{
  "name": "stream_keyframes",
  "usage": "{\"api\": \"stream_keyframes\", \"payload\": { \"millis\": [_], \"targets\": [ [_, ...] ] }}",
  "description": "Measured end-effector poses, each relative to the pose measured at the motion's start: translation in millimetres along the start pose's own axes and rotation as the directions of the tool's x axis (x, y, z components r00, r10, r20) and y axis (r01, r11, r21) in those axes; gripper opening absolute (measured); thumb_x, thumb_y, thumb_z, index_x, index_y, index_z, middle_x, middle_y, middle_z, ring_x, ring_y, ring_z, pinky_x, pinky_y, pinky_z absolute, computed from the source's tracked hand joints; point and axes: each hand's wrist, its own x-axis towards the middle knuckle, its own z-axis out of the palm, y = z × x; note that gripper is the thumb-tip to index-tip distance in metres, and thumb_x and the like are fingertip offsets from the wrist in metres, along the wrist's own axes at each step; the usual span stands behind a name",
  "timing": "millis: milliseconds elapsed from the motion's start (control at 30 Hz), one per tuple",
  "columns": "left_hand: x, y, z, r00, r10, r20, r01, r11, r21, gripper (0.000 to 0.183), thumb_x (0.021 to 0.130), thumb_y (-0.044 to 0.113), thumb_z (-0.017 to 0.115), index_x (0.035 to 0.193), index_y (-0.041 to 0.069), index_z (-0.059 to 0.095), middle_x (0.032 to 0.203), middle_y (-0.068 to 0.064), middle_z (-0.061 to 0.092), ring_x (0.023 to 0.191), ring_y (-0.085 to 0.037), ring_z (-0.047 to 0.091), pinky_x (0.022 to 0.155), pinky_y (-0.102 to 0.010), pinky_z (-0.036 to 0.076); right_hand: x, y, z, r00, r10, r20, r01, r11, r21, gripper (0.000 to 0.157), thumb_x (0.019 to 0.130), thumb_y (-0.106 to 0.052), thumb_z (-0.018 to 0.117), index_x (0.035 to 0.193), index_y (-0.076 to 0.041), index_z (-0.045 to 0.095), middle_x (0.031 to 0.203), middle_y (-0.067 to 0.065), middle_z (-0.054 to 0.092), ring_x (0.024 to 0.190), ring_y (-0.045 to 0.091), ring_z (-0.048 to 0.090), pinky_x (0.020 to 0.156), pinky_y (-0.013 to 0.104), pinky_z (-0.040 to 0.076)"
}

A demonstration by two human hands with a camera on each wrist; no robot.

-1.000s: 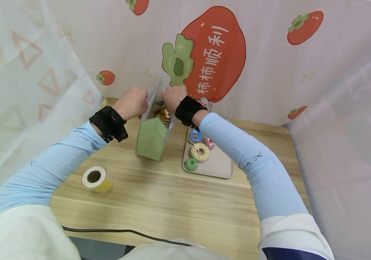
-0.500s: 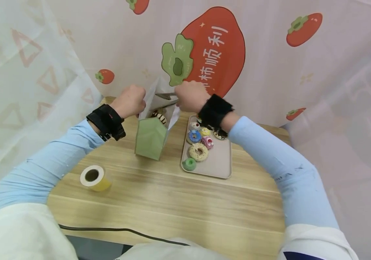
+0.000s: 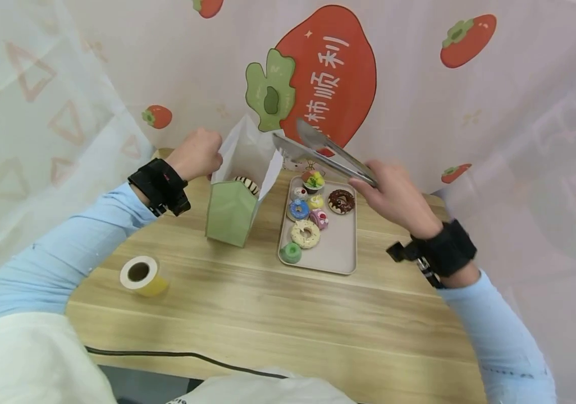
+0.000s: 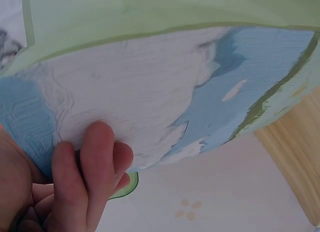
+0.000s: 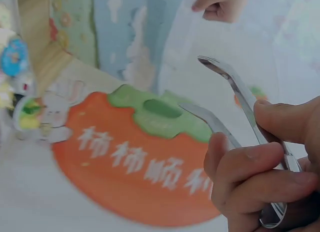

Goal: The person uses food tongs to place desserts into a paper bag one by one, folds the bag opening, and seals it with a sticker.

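The left hand point(image 3: 199, 154) grips the upper left edge of a paper bag point(image 3: 229, 213), its fingertips against the bag's side, while the right hand point(image 3: 391, 191) holds metal tongs point(image 3: 328, 163) with the tips spread apart. From the left, a roll of tape point(image 3: 146, 278) sits on the wooden table point(image 3: 268, 314), near the front of the bag. The bag stands upright with its mouth open, a striped donut point(image 3: 248, 184) showing inside. Just to its right lies a tray point(image 3: 336, 249) bearing a green ring point(image 3: 292, 255), a cream donut point(image 3: 298, 238), a blue donut point(image 3: 294, 213), a pink cake point(image 3: 319, 219) and, near its far right corner, a chocolate donut point(image 3: 336, 205). The tongs reach above the tray's far end, their tips near the bag's mouth.
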Motion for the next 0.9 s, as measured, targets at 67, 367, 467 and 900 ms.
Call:
{"api": "stream_keyframes", "payload": {
  "millis": [67,367,467,900],
  "targets": [
    [-0.9,-1.6,0.7,0.999,0.017,-0.027,-0.017,1.0,0.009,0.022,0.08,-0.006,0.045,0.062,0.0,0.057,0.058,-0.015,0.062,0.053,-0.025,0.053,0.051,-0.028,0.033,-18,14,5.8,0.999,0.011,-0.03,-0.011,1.0,0.007,0.029,0.1,-0.024,0.058,0.108,0.003,0.062,0.071,0.008,0.052,0.059,0.018,0.042,0.058,0.031,0.032],
    [-3.7,-5.7,-0.3,1.0,0.006,-0.024,-0.006,1.0,-0.015,0.024,0.083,-0.004,0.045,0.062,0.001,0.056,0.058,-0.014,0.066,0.052,-0.025,0.054,0.051,-0.029,0.032,-61,73,60.4,0.973,0.225,0.052,-0.228,0.971,0.076,0.035,0.101,-0.027,0.057,0.108,0.007,0.063,0.066,0.004,0.047,0.051,0.014,0.038,0.049,0.027,0.031],
    [-3.4,-5.7,-0.6,1.0,-0.009,-0.01,0.008,1.0,-0.015,0.024,0.084,-0.003,0.045,0.064,0.001,0.056,0.059,-0.014,0.067,0.051,-0.025,0.055,0.05,-0.028,0.033,-66,91,85.0,0.959,0.261,0.107,-0.272,0.957,0.1,0.04,0.101,-0.026,0.057,0.113,0.012,0.062,0.068,0.005,0.05,0.052,0.014,0.041,0.048,0.027,0.033],
    [0.7,-3.6,1.7,0.999,-0.039,0.031,0.04,0.999,-0.005,0.022,0.086,-0.001,0.046,0.07,-0.002,0.06,0.06,-0.013,0.068,0.056,-0.025,0.062,0.05,-0.028,0.037,-69,126,151.4,0.918,0.357,0.17,-0.378,0.92,0.106,0.032,0.099,-0.026,0.057,0.093,0.005,0.063,0.06,-0.002,0.038,0.05,0.012,0.034,0.048,0.026,0.027]
  ]
}}
